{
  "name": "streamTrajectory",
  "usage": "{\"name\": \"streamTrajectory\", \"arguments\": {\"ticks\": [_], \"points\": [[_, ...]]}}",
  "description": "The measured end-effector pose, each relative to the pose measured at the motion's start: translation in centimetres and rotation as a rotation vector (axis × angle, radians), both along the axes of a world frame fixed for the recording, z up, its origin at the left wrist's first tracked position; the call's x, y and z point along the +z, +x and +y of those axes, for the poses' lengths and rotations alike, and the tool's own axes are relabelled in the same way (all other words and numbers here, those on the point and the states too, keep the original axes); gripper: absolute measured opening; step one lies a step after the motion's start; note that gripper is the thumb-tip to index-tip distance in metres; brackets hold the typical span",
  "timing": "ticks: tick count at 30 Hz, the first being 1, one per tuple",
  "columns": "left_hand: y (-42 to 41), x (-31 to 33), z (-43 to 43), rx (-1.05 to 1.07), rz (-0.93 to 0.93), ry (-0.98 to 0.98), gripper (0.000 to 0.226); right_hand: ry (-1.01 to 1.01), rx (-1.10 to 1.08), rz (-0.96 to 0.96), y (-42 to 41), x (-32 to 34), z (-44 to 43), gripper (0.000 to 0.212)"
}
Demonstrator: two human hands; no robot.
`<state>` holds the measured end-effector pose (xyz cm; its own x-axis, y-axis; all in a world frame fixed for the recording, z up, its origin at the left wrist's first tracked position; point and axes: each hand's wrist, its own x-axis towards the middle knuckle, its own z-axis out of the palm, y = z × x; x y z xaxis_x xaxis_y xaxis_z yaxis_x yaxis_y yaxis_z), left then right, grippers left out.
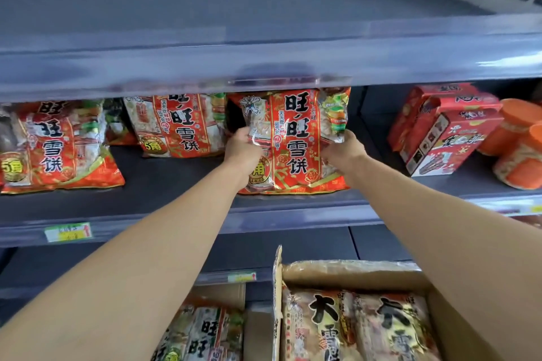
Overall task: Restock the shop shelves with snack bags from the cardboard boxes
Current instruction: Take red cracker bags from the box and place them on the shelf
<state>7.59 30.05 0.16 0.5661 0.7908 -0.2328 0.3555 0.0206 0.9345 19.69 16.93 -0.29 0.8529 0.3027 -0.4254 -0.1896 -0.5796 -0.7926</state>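
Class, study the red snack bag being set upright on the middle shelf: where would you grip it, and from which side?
Grip the red snack bag by its two side edges around mid-height, coming from the front, as the left hand and right hand do. It is tall, flat and soft, and the shelf above probably blocks a top approach.

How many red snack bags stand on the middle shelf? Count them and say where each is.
3: the left bag at the left end, the middle bag further back, and the held bag between left hand and right hand. Others may hide behind.
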Motion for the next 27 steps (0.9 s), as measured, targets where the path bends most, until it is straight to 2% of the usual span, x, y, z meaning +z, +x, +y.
{"name": "streamTrajectory", "arguments": {"ticks": [6, 10, 17, 22, 27], "points": [[1.6, -1.3, 1.1, -0.013, -0.023, -0.024, 0.061, 0.034, -0.08, -0.057, 1.1, -0.5, 1.0, 0.069], [1.8, -2.0, 1.4, -0.017, -0.025, -0.007, 0.061, 0.009, -0.049, -0.108, 0.0, -0.5, 0.9, 0.07], [0.9, -1.7, 0.5, 0.007, 0.105, 0.046, 0.058, -0.12, -0.026, -0.243, -1.4, -0.2, -0.8, 0.059], [-1.3, -0.1, -3.4, 0.028, 0.129, 0.149, 0.048, -0.01, 0.044, -0.229, -3.1, 0.1, -4.1, 0.052], [-4.1, 0.5, -10.0, -0.097, 0.109, 0.156, 0.024, -0.007, 0.164, -0.266, -5.6, 0.5, -10.0, 0.037]]}}
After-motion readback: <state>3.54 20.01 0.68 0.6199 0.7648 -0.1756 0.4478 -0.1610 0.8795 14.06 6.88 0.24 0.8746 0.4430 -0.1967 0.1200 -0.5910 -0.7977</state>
